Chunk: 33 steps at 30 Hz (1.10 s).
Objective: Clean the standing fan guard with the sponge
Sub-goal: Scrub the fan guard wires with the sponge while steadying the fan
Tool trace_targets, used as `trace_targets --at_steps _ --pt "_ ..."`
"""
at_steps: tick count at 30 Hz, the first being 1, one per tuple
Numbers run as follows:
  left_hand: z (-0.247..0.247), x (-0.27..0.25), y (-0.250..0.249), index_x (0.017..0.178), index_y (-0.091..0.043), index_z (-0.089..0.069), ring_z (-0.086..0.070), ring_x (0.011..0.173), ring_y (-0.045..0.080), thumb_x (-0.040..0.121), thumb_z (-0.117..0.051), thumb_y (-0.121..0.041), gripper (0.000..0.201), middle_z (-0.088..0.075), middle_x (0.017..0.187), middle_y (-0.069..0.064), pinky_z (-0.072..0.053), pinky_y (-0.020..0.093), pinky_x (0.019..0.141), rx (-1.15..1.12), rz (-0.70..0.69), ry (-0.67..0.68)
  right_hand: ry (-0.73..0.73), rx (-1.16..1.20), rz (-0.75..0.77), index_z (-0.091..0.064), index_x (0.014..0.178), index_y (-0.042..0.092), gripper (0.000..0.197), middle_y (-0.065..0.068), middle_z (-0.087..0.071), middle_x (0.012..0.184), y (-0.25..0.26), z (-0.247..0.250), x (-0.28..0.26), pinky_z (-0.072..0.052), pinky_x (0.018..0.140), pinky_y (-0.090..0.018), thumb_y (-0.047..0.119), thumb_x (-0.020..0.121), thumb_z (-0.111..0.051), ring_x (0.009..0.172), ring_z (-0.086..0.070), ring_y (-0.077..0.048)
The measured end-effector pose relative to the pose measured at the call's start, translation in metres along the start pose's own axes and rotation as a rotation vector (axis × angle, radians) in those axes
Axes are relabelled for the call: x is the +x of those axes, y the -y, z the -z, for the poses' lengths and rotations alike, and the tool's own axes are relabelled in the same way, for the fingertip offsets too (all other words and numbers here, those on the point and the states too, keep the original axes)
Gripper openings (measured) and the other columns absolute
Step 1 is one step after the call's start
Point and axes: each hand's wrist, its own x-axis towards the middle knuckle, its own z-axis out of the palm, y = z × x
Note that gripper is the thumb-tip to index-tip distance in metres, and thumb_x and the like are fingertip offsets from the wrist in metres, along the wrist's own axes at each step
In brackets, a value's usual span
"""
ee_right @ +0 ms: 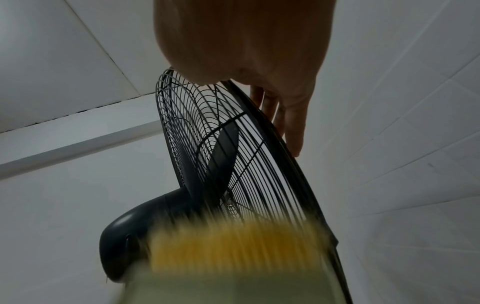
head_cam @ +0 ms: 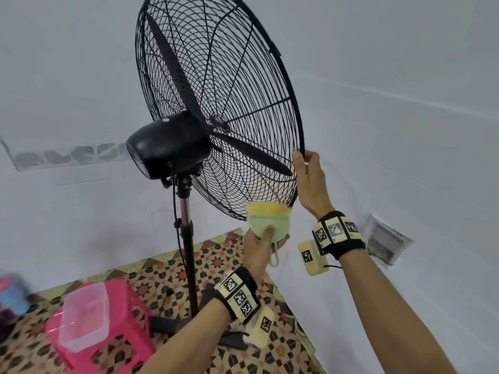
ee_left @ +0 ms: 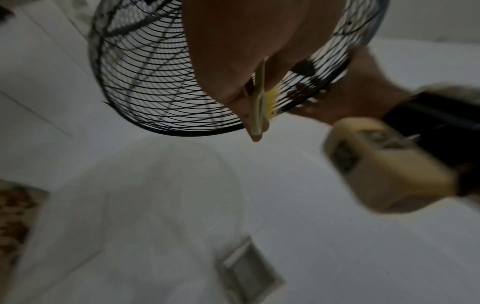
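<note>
The black wire fan guard (head_cam: 229,76) stands tilted on its pole, with the blades and the motor housing (head_cam: 167,147) behind it. My left hand (head_cam: 274,237) grips a green and yellow sponge (head_cam: 270,220) and presses its yellow side against the guard's bottom edge. In the left wrist view the sponge (ee_left: 271,100) touches the wires (ee_left: 145,86). My right hand (head_cam: 305,157) holds the guard's right rim between thumb and fingers. In the right wrist view its fingers (ee_right: 293,127) lie along the far side of the rim (ee_right: 285,164), above the blurred sponge (ee_right: 233,246).
The fan pole (head_cam: 189,252) runs down to a base on the patterned floor. A pink stool (head_cam: 118,300) carrying a clear plastic container (head_cam: 83,317) stands at the lower left. White tiled walls surround the fan, and a small vent (head_cam: 386,241) sits low on the right wall.
</note>
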Motion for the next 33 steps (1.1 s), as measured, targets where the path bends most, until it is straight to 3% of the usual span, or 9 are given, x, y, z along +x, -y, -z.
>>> trace_targets --at_steps 3,7,9,11,14,17,21,27,33 --pt "0.028 0.004 0.007 0.126 -0.013 -0.057 -0.074 0.108 0.035 0.106 -0.056 -0.011 0.019 -0.066 0.135 0.021 -0.063 0.028 0.06 0.034 0.113 -0.115 -0.002 -0.007 -0.003 -0.048 0.13 0.016 0.045 0.003 -0.063 0.121 -0.003 0.002 -0.002 -0.041 0.08 -0.004 0.053 0.106 -0.041 0.104 -0.059 0.001" --pt "0.051 0.013 -0.019 0.137 -0.013 -0.048 -0.077 0.097 0.037 0.104 -0.061 -0.008 0.036 -0.062 0.137 0.022 -0.061 0.026 0.061 0.101 0.022 -0.061 0.012 0.004 -0.001 -0.047 0.13 0.018 0.043 0.004 -0.063 0.122 -0.005 0.004 -0.003 -0.045 0.085 -0.011 0.054 0.106 -0.042 0.108 -0.062 -0.006" --pt "0.06 0.018 -0.042 0.142 -0.011 -0.043 -0.077 0.096 0.038 0.1 -0.063 -0.003 0.047 -0.062 0.135 0.021 -0.062 0.027 0.066 0.09 0.012 -0.022 0.004 0.011 -0.006 -0.048 0.129 0.017 0.042 0.007 -0.062 0.119 -0.003 0.002 -0.001 -0.044 0.081 -0.007 0.052 0.106 -0.042 0.105 -0.06 0.0" --pt "0.069 0.022 -0.07 0.144 -0.015 -0.041 -0.076 0.104 0.033 0.099 -0.06 0.002 0.052 -0.063 0.134 0.015 -0.063 0.033 0.083 0.102 -0.033 0.019 -0.021 0.018 -0.008 -0.048 0.128 0.017 0.042 0.009 -0.062 0.117 -0.002 -0.001 0.0 -0.043 0.08 -0.005 0.053 0.106 -0.042 0.102 -0.059 0.005" --pt "0.082 0.037 -0.113 0.148 -0.014 -0.043 -0.076 0.103 0.02 0.102 -0.058 -0.004 0.05 -0.064 0.134 0.011 -0.06 0.036 0.096 0.138 -0.166 -0.09 -0.074 0.033 -0.012 -0.051 0.129 0.016 0.043 0.009 -0.063 0.116 -0.005 -0.006 0.0 -0.041 0.079 -0.003 0.052 0.106 -0.043 0.097 -0.057 0.013" --pt "0.09 0.059 -0.157 0.142 -0.014 -0.039 -0.076 0.074 0.016 0.101 -0.063 -0.002 0.048 -0.063 0.127 0.019 -0.063 0.026 0.073 0.222 -0.29 -0.167 -0.124 0.039 -0.014 -0.052 0.125 0.015 0.038 0.008 -0.064 0.113 -0.005 -0.01 0.0 -0.039 0.076 -0.001 0.048 0.107 -0.045 0.092 -0.055 0.017" --pt "0.089 0.078 -0.191 0.144 -0.015 -0.034 -0.076 0.065 0.026 0.099 -0.065 0.002 0.057 -0.069 0.108 0.024 -0.064 0.028 0.062 0.323 -0.38 -0.14 -0.163 0.038 -0.005 -0.053 0.119 0.019 0.032 0.008 -0.064 0.11 -0.004 -0.015 0.001 -0.039 0.075 -0.002 0.048 0.107 -0.046 0.091 -0.056 0.015" --pt "0.092 0.101 -0.199 0.141 -0.007 -0.058 -0.068 0.054 0.021 0.097 -0.071 -0.003 0.046 -0.075 0.093 0.019 -0.057 0.023 0.051 0.46 -0.42 -0.221 -0.154 0.039 -0.002 -0.052 0.12 0.021 0.036 0.009 -0.064 0.108 -0.003 -0.013 0.001 -0.039 0.073 -0.002 0.053 0.105 -0.044 0.088 -0.056 0.013" --pt "0.097 0.118 -0.204 0.108 -0.004 -0.074 -0.05 0.043 0.015 0.097 -0.063 -0.002 0.016 -0.066 0.068 0.017 -0.041 0.019 0.039 0.564 -0.323 -0.256 -0.148 0.046 0.01 -0.052 0.119 0.02 0.036 0.008 -0.064 0.105 -0.004 -0.012 0.0 -0.039 0.07 -0.003 0.052 0.104 -0.044 0.082 -0.056 0.013"
